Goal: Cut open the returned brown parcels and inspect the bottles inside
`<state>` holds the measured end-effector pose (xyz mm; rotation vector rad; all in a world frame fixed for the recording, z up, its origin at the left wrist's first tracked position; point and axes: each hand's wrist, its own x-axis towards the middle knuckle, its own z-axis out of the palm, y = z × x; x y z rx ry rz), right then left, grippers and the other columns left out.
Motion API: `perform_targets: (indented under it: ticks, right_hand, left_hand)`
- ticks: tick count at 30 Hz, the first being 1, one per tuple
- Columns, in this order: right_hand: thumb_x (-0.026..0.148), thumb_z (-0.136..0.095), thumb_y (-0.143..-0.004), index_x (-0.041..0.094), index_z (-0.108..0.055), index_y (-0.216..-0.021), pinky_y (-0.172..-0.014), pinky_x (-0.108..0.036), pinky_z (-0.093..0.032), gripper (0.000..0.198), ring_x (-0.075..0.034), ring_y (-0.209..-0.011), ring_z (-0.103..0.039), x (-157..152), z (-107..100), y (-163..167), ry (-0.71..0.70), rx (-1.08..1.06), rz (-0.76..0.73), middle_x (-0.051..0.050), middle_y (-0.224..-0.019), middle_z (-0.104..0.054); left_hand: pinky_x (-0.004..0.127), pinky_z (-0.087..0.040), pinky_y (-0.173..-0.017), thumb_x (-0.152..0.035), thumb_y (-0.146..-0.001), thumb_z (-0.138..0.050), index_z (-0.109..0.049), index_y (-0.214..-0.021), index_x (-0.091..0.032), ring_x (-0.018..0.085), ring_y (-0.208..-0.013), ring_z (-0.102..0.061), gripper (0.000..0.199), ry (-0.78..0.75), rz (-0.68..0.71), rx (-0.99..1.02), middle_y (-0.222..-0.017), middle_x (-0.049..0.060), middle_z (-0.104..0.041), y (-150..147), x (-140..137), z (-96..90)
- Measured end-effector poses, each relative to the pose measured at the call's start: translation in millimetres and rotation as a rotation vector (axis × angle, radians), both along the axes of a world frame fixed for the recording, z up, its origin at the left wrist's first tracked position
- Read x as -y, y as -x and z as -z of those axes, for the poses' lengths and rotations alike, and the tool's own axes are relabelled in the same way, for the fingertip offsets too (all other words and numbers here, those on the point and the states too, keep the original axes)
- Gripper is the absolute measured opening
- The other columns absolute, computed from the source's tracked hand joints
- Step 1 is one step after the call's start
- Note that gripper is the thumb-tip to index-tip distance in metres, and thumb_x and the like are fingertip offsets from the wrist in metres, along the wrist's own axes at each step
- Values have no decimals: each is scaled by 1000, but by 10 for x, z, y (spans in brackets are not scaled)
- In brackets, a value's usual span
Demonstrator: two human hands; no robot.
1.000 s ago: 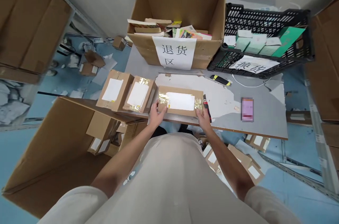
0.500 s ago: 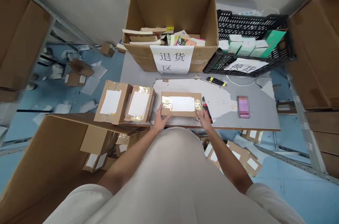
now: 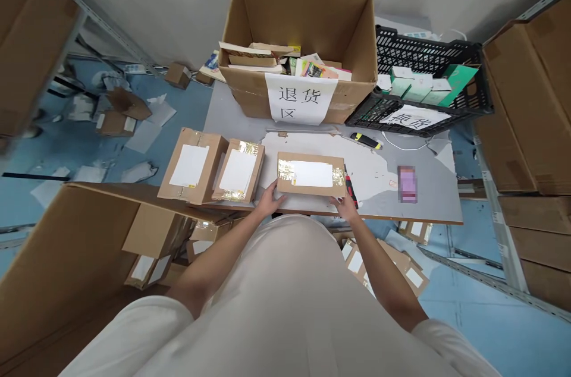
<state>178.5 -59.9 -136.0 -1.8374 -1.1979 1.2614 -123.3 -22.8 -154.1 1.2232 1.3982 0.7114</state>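
A taped cardboard box [image 3: 311,175] with a white label lies flat at the front middle of the table. My left hand [image 3: 268,201] is at its near left corner, thumb and fingers apart, barely touching it if at all. At the near right corner is my right hand [image 3: 345,207], also open; its fingertips are partly hidden by the box edge. A red and black utility knife [image 3: 350,189] lies just right of the box, partly covered. To the left stand two more labelled boxes, a larger one [image 3: 190,166] and a smaller one [image 3: 239,170].
Behind stand a large carton [image 3: 250,94] of books and a black crate [image 3: 464,109] of small boxes, both with paper signs. A yellow cutter [image 3: 366,140] and a blurred pink item [image 3: 407,184] lie on the table [image 3: 437,198]. An open carton [image 3: 80,234] is at lower left.
My hands have loosened from the sides of the box and drawn back slightly toward me. The box stays on the table. The view has shifted a little.
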Motion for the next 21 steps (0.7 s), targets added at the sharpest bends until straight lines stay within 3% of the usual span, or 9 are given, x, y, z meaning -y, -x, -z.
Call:
perform_targets:
  ticks: [4,9,12,17,21]
  right_hand:
    - [51,-65,-71,19,-60,-114,-87,-43,-52,54,-26,-104,-61,-64,-3,10,-74,-64,4,-12,-112,-66]
    - [60,-60,-72,16,-62,-100,-82,-40,-51,52,-24,-92,-62,-115,-146,-137,-122,4,23,-12,-102,-68]
    - [66,-48,-79,16,-63,-98,-82,-37,-49,54,-23,-90,-60,-193,-229,-213,-142,48,41,-11,-97,-68]
    - [69,-32,-85,17,-66,-84,-79,-37,-46,62,-24,-83,-60,-421,-181,-203,-94,250,5,-10,-87,-69]
    - [70,-33,-84,18,-68,-84,-80,-37,-47,63,-26,-86,-62,-541,-53,-188,-61,241,-7,-12,-88,-70]
  left_hand:
    - [44,-47,-97,-45,-74,-67,-51,-133,-16,28,-120,-55,68,39,9,77,-127,15,-60,-31,-61,-40]
    - [34,-53,-80,-46,-77,-63,-61,-122,-15,22,-97,-64,54,-63,-18,-50,-118,14,-63,-34,-177,-344]
    - [32,-52,-79,-48,-83,-56,-66,-113,-14,19,-87,-64,46,-142,-106,-136,-108,11,-67,-74,-258,-462]
    - [33,-47,-82,-45,-90,-45,-73,-87,-14,20,-82,-60,42,-137,-148,-333,-77,6,-65,-194,-399,-351]
    - [35,-46,-87,-39,-90,-45,-74,-95,-15,21,-86,-59,37,-101,-125,-317,-77,5,-63,-233,-463,-200]
